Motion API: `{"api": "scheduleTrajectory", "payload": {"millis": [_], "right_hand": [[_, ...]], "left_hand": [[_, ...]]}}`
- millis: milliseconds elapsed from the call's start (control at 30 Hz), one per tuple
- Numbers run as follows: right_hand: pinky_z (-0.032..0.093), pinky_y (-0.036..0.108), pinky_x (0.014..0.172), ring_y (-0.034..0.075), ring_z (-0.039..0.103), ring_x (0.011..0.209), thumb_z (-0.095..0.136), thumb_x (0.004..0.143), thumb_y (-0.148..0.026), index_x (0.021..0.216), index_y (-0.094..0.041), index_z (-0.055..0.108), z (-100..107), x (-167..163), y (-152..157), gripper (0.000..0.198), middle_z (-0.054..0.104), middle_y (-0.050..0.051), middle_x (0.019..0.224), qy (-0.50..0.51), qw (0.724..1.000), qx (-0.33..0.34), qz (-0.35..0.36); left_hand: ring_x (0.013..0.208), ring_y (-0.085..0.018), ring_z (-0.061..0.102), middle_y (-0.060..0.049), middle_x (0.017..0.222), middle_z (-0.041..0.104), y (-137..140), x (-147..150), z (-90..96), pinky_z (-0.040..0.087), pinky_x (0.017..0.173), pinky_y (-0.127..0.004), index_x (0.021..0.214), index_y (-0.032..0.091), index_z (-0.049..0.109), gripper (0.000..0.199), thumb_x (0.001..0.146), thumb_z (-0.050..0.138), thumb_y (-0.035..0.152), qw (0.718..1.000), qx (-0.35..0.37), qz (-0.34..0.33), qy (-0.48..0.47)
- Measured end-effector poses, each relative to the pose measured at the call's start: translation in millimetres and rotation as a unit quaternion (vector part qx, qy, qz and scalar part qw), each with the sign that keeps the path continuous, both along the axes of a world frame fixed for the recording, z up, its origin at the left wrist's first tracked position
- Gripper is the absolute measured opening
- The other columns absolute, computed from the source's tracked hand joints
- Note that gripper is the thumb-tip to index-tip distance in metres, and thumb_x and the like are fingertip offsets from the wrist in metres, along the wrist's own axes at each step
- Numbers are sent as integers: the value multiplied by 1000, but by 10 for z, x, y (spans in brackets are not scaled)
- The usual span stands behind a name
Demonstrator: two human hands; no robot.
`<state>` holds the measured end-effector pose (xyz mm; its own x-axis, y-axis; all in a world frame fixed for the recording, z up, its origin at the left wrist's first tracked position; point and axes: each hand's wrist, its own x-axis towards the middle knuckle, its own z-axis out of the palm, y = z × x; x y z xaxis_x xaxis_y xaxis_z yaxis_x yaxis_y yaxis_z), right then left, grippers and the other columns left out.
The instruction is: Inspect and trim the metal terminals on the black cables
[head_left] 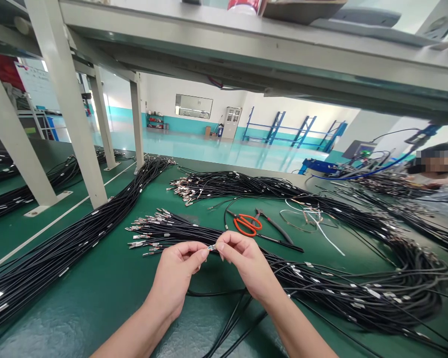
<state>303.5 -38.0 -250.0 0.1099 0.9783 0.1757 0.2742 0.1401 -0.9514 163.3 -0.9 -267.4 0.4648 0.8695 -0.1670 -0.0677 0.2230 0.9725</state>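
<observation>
From afar I'm watching left hand [177, 271] and right hand [246, 263] pinching a small connector [211, 247] over the green table [123, 288]; bundled cables [184, 229] are already bearing terminals [136, 244], this piece seemingly awaiting completion

Head-worn view, forward and down, close over the green tabletop [114, 286].

Bare left forearm [138, 324]: extended forward, angled inward | bare left hand [173, 271]: thumb [198, 258] and index finger [191, 245] pinched | bare right forearm [296, 320]: extended forward, angled inward | bare right hand [248, 261]: likewise pinched | relation, from where I stand: hands opposed, fingertips [219, 245] near one another.
</observation>
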Motion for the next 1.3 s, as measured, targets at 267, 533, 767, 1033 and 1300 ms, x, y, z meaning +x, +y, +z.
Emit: {"api": "scheduleTrajectory", "payload": {"millis": [267, 533, 767, 1033, 1300], "right_hand": [[30, 19, 57, 6, 36, 60, 52, 79, -34, 67, -10, 48, -22, -2, 13, 27, 41, 1, 63, -6, 1000, 10, -18], [27, 19, 55, 6, 31, 58, 49, 79, -34, 65, -10, 44, -47, 11, 31, 28, 36, 0, 61, -6, 1000, -2, -8], [30, 20, 60, 8, 33, 63, 47, 80, -42, 65, -11, 42, -71, 14, 49, 35, 36, 2, 65, -66, 998, 3, -10], [30, 20, 55, 8, 33, 59, 46, 79, -45, 64, -11, 44, -40, 7, 39, 37, 38, 2, 62, -94, 995, 5, -12], [38, 23, 70, 12, 48, 74, 41, 83, -27, 92, -10, 54, 40, 765, 196, 24, 55, 7, 86, -290, 912, -77, -280]], "left_hand": [[58, 6, 36, -5, 80, 53, 20, -17, 13, 32, 53, -6, 93, 7, 56, 50, 60, 59, 45, 999, 14, -39, 9], [67, 5, 45, -2, 87, 55, -5, -20, 78, 37, 61, -3, 104, 19, 60, 40, 70, 49, 37, 983, 140, -9, 115], [70, 5, 49, 2, 83, 57, -5, -9, 49, 37, 66, -3, 84, 22, 66, 27, 72, 46, 35, 967, 193, 31, 165], [52, 4, 42, -4, 80, 57, 20, 1, 69, 35, 51, -6, 91, 10, 60, 38, 66, 52, 37, 994, 66, -2, 84], [59, 7, 39, -6, 89, 56, 28, -23, 93, 29, 53, -3, 99, 9, 58, 51, 60, 60, 42, 999, -8, -4, 52]]}}
